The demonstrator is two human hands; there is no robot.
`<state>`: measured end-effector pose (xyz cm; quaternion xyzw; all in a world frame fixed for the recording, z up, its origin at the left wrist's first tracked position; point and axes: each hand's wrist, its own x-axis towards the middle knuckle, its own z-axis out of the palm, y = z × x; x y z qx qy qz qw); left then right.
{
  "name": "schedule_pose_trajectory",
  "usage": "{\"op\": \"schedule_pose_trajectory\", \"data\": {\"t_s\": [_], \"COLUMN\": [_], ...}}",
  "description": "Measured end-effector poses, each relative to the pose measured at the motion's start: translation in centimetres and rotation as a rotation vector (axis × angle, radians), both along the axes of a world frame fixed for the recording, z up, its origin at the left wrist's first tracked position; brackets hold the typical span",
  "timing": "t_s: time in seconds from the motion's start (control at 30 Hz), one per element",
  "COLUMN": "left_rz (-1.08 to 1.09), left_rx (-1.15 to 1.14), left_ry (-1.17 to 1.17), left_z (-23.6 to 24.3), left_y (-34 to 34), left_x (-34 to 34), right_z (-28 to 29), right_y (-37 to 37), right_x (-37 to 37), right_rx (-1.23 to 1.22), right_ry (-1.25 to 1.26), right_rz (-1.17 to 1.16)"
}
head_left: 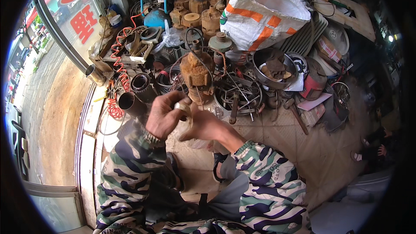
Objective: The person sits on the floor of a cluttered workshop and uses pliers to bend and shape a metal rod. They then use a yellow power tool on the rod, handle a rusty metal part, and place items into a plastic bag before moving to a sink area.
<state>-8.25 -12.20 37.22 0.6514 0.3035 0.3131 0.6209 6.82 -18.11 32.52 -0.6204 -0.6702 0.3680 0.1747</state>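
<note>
The left hand (162,115), fingers curled closed, and the right hand (206,123), its fingers wrapped around, meet at the centre on a small, cream-white, crumpled-looking object (184,125); mostly covered by fingers, its material is hard to tell. It is held above the beige tiled floor (277,136), nearer than a rust-brown, rounded metal motor (196,70). A white woven sack with orange stripes (255,21) stands far right; a red coiled hose (115,111) lies left.

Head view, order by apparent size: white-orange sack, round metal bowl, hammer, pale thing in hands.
1. White-orange sack
2. Round metal bowl
3. Hammer
Pale thing: unranked; nearer the camera, partly hidden.
</note>
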Motion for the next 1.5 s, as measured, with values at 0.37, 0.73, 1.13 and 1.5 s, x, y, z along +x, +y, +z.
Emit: {"op": "schedule_pose_trajectory", "data": {"t_s": [0.37, 0.73, 1.13, 1.5], "left_rz": [-0.327, -0.198, -0.529, -0.441], "left_rx": [0.602, -0.183, 0.126, -0.413], "left_ry": [0.302, 0.026, 0.314, -0.049], "left_z": [0.7, -2.1, -4.7, -3.5], "left_y": [-0.5, 1.0, 1.3, 0.5], "left_x": [-4.2, -8.6, -5.4, -6.5], "right_z": [-3.5, 2.1, 4.0, 3.1], "right_y": [-2.1, -2.5, -2.5, -2.1], "right_x": [-1.8, -1.6, 0.3, -1.6], "right_rx": [0.379, -0.263, 0.048, 1.24], "right_ry": [0.413, 0.895, 0.565, -0.313], "right_rz": [0.097, -0.134, 0.132, 0.103]}}
